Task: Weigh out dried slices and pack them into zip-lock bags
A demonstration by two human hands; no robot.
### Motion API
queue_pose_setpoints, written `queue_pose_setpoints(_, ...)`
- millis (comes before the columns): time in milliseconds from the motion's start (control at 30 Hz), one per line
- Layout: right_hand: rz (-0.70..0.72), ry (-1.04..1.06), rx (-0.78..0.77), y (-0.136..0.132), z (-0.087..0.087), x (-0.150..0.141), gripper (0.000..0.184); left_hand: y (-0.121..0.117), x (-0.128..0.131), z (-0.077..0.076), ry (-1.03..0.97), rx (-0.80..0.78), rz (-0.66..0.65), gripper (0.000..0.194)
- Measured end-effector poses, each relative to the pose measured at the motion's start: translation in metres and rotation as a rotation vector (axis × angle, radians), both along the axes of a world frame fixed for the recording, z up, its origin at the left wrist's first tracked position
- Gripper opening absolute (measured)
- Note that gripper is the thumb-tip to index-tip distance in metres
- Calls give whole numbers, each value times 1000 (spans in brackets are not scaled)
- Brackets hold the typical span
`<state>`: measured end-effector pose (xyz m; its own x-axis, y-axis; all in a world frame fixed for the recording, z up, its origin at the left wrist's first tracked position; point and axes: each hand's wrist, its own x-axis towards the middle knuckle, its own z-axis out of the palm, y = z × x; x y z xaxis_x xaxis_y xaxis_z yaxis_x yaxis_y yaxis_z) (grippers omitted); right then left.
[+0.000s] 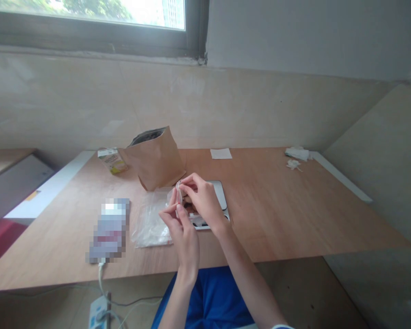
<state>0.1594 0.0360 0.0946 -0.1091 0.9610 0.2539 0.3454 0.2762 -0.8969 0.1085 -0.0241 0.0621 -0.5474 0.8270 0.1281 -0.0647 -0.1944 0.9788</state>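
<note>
I have the 2 hands close together, the left hand (184, 235) and the right hand (204, 198) both pinching the top edge of 1 small clear bag (179, 195); brown contents (191, 209) show there; it is over a white scale (219, 194), contact I cannot tell; flat clear bags (150, 226) lie just left, an open paper bag (157, 160) behind.

A brown wood-grain desk (287, 201) carries an upright brown paper bag (157, 160) beyond the hands (184, 233), clear plastic bags (150, 224) and a grey rectangular phone (109, 230) to their left, and a flat white device (219, 194) partly hidden by them.
</note>
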Motion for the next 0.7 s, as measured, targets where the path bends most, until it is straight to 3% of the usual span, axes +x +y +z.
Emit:
queue_pose_setpoints(100,22,-115,63,-1,2,0,9,-2,2,1,-15,13,-8,18)
queue_pose_setpoints(200,170,-200,124,-4,3,4,17,-2,1,0,-59,-8,29,18)
queue_pose_setpoints(300,279,-180,76,-7,4,9,20,0,-2,-1,-143,-23,45,19)
queue_pose_setpoints(433,242,-67,-22,-7,4,13,6,0,-3,2,-180,-21,27,19)
queue_pose_setpoints(500,196,-55,-4,-5,4,13,8,-1,-1,6,-149,-7,14,17)
queue_pose_setpoints(700,209,-231,84,-2,6,11,9,-3,3,5,-113,19,-5,15)
